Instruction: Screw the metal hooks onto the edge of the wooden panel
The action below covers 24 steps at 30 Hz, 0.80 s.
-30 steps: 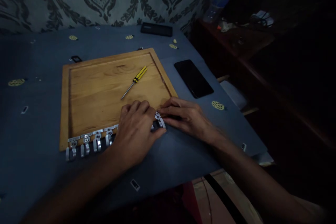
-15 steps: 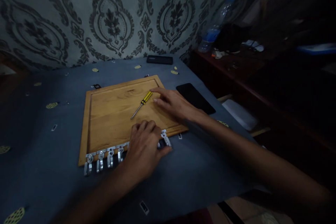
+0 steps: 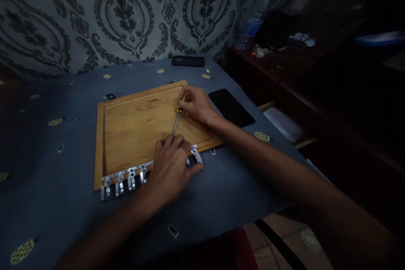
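A wooden board [image 3: 133,130] with a raised frame lies flat on the blue-clothed table. Along its near edge runs a metal hook rail [image 3: 132,175] with several double hooks. My left hand [image 3: 172,162] is over the right part of this rail, fingers curled on the board's edge and thumb out past the hooks; it covers some of them. In the pinch of my right hand [image 3: 196,103] is the handle of a yellow-and-black screwdriver [image 3: 177,120]. Its shaft slants down toward my left fingertips, and its tip sits close to them.
A black tablet or large phone [image 3: 232,107] lies right of the board. Another dark phone [image 3: 188,61] is at the back by the patterned wall. Small dark hardware [image 3: 110,96] shows at the board's far edge. On a side desk stands a plastic bottle [image 3: 253,27].
My right hand has closed on the screwdriver handle, which was lying on the board, and tilted it more upright. My left hand stays on the rail. The view has shifted slightly.
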Tool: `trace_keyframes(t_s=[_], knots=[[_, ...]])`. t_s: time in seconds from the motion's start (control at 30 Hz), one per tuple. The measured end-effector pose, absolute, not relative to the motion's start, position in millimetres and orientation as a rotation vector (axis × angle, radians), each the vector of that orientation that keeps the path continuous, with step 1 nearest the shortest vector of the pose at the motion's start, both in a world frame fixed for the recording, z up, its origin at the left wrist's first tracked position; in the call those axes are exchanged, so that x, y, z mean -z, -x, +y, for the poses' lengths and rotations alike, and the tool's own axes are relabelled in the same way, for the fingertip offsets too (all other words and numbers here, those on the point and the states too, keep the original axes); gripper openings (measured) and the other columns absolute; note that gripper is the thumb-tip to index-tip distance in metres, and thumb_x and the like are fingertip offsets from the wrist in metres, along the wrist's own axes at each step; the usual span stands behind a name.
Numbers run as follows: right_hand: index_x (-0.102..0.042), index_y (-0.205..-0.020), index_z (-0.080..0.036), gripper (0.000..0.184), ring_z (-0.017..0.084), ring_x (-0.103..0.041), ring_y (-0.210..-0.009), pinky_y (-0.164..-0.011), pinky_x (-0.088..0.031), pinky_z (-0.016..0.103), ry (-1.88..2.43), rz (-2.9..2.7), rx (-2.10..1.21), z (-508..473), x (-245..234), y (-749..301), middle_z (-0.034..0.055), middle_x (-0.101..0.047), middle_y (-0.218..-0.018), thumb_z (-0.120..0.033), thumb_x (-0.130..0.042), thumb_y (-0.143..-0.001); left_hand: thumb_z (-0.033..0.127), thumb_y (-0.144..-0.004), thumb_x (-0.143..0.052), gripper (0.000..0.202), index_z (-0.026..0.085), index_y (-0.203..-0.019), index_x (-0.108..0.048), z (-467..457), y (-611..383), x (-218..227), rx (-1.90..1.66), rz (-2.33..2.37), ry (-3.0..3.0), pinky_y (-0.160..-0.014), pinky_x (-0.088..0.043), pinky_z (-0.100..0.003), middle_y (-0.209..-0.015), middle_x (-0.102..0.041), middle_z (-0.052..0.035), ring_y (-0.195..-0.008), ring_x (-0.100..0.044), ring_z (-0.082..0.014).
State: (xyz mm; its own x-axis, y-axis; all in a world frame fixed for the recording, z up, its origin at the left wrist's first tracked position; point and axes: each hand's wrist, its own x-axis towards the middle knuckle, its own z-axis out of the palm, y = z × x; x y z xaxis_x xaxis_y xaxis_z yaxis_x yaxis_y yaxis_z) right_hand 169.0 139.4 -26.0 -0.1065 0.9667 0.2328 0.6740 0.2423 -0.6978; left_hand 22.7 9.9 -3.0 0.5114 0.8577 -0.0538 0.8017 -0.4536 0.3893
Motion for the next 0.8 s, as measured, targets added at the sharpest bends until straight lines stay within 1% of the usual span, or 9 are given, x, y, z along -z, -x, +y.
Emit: trace_keyframes(t_s=[0.07,0.13,0.27,0.33,0.37,0.4,0.47,0.6,0.8], knots=[[-0.056,-0.092,-0.022,0.001,0.015,-0.062,-0.068,-0.063,-0.048,0.029,1.473,-1.763,-0.539,134.6,25.4,-179.0,0.0003,-0.063,-0.075,-0.022,-0.057,-0.092,0.038,-0.087,-0.077,0.028,0.017,-0.104,-0.070,9.9,-22.4,3.6,-0.222,1.368,-2.398,-0.094,-0.043,-0.045,-0.112,-0.068,-0.0065,-0.113,-0.057,-0.0299],[-0.051,-0.095,-0.025,0.006,0.013,-0.059,-0.060,-0.056,-0.048,0.028,1.386,-1.663,-0.530,125.8,21.9,-188.1,-0.0020,-0.059,-0.074,-0.030,-0.055,-0.096,0.038,-0.087,-0.076,0.028,0.018,-0.104,-0.070,9.7,-22.2,3.4,-0.225,1.369,-2.394,-0.094,-0.043,-0.045,-0.112,-0.068,-0.0065,-0.113,-0.057,-0.0301],[-0.046,-0.090,-0.028,0.033,0.009,-0.055,-0.048,-0.045,-0.044,0.025,1.102,-1.435,-0.471,93.7,1.7,-196.6,-0.0059,-0.053,-0.072,-0.045,-0.074,-0.086,0.037,-0.087,-0.076,0.028,0.018,-0.106,-0.070,9.1,-22.3,1.7,-0.215,1.378,-2.389,-0.094,-0.042,-0.045,-0.113,-0.068,-0.0069,-0.113,-0.057,-0.0307],[-0.047,-0.094,-0.029,0.037,0.009,-0.055,-0.049,-0.045,-0.046,0.026,1.102,-1.370,-0.433,72.6,-10.9,-196.5,-0.0044,-0.057,-0.081,-0.046,-0.077,-0.083,0.037,-0.086,-0.077,0.029,0.017,-0.106,-0.070,8.7,-22.5,1.2,-0.216,1.384,-2.385,-0.094,-0.042,-0.045,-0.114,-0.068,-0.0072,-0.114,-0.056,-0.0309],[-0.048,-0.097,-0.029,0.038,0.010,-0.055,-0.048,-0.045,-0.046,0.028,1.097,-1.344,-0.421,62.1,-15.7,-196.2,-0.0043,-0.057,-0.079,-0.045,-0.079,-0.082,0.037,-0.086,-0.077,0.029,0.017,-0.107,-0.070,8.5,-22.6,1.1,-0.220,1.385,-2.382,-0.094,-0.042,-0.045,-0.115,-0.068,-0.0073,-0.114,-0.056,-0.0310],[-0.050,-0.103,-0.031,0.037,0.011,-0.055,-0.048,-0.046,-0.047,0.029,1.101,-1.330,-0.415,52.5,-18.9,-196.3,-0.0043,-0.056,-0.076,-0.043,-0.078,-0.083,0.037,-0.086,-0.077,0.030,0.017,-0.107,-0.070,8.4,-22.7,1.1,-0.223,1.383,-2.380,-0.094,-0.042,-0.045,-0.115,-0.068,-0.0073,-0.114,-0.056,-0.0309],[-0.058,-0.109,-0.033,0.028,0.012,-0.053,-0.049,-0.045,-0.047,0.032,1.117,-1.334,-0.390,37.0,-19.6,-197.6,-0.0002,-0.063,-0.083,-0.040,-0.074,-0.088,0.037,-0.086,-0.077,0.030,0.017,-0.107,-0.070,8.1,-22.8,1.2,-0.223,1.379,-2.379,-0.094,-0.043,-0.046,-0.113,-0.068,-0.0073,-0.113,-0.057,-0.0309],[-0.071,-0.102,-0.030,0.015,0.012,-0.054,-0.048,-0.042,-0.044,0.031,1.091,-1.271,-0.384,21.9,-7.7,-201.8,0.0007,-0.064,-0.079,-0.040,-0.071,-0.090,0.039,-0.086,-0.077,0.028,0.017,-0.103,-0.070,8.2,-22.8,2.0,-0.213,1.383,-2.384,-0.093,-0.044,-0.046,-0.110,-0.068,-0.0070,-0.111,-0.058,-0.0307],[-0.068,-0.096,-0.029,0.016,0.012,-0.056,-0.049,-0.044,-0.048,0.031,1.156,-1.356,-0.350,10.0,-0.7,-196.9,0.0013,-0.067,-0.082,-0.045,-0.068,-0.091,0.039,-0.086,-0.076,0.029,0.018,-0.105,-0.069,8.6,-22.5,2.8,-0.230,1.376,-2.379,-0.092,-0.043,-0.046,-0.111,-0.067,-0.0070,-0.110,-0.057,-0.0307]])
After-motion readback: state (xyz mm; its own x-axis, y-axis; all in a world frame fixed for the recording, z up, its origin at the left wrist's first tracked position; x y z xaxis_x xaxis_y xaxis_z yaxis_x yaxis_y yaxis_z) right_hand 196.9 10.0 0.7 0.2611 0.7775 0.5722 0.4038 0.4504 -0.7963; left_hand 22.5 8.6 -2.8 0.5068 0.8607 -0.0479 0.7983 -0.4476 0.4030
